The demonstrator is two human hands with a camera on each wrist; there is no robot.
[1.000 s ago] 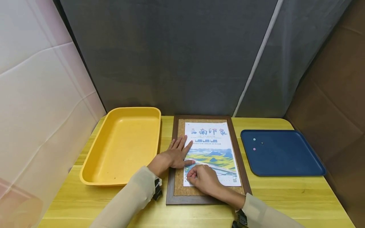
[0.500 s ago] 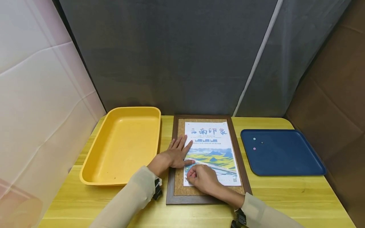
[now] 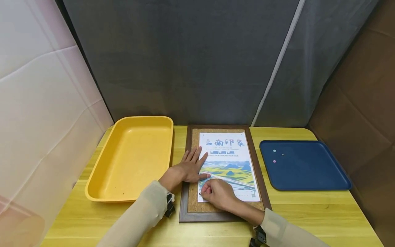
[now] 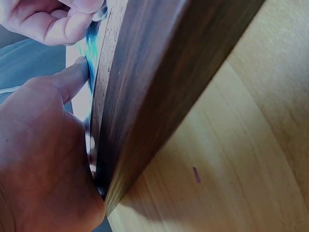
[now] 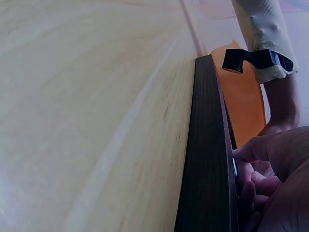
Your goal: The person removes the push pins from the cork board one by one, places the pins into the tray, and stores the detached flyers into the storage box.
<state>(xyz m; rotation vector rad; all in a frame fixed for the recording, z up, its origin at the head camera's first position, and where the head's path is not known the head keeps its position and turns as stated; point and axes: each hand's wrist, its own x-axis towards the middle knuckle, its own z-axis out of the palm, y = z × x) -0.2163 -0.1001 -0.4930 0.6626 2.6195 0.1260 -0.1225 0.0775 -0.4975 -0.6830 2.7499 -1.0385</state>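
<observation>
A printed poster point(image 3: 226, 156) with a landscape picture lies on a cork board point(image 3: 193, 207) in a dark brown wooden frame point(image 3: 213, 217). Spread fingers of my left hand point(image 3: 189, 168) press on the poster's left edge and the cork beside it. My right hand point(image 3: 219, 194) is curled at the poster's lower left corner. Between its thumb and finger it pinches a small push pin point(image 4: 100, 13), seen in the left wrist view right at the paper. The pin's point is hidden. Small dots show at the poster's upper corners.
To the left stands a deep yellow tray point(image 3: 129, 157). A shallow dark blue tray point(image 3: 308, 171) lies on the right, with a white pin point(image 3: 274, 151), a pink pin point(image 3: 274, 161) and a small dark one point(image 3: 283, 155). Grey cloth point(image 3: 185, 68) rises behind the table.
Both hands stay in nearly the same place. The pin at the right fingertips looked pale and round before and looks darker now. The whole head view has shifted very slightly.
</observation>
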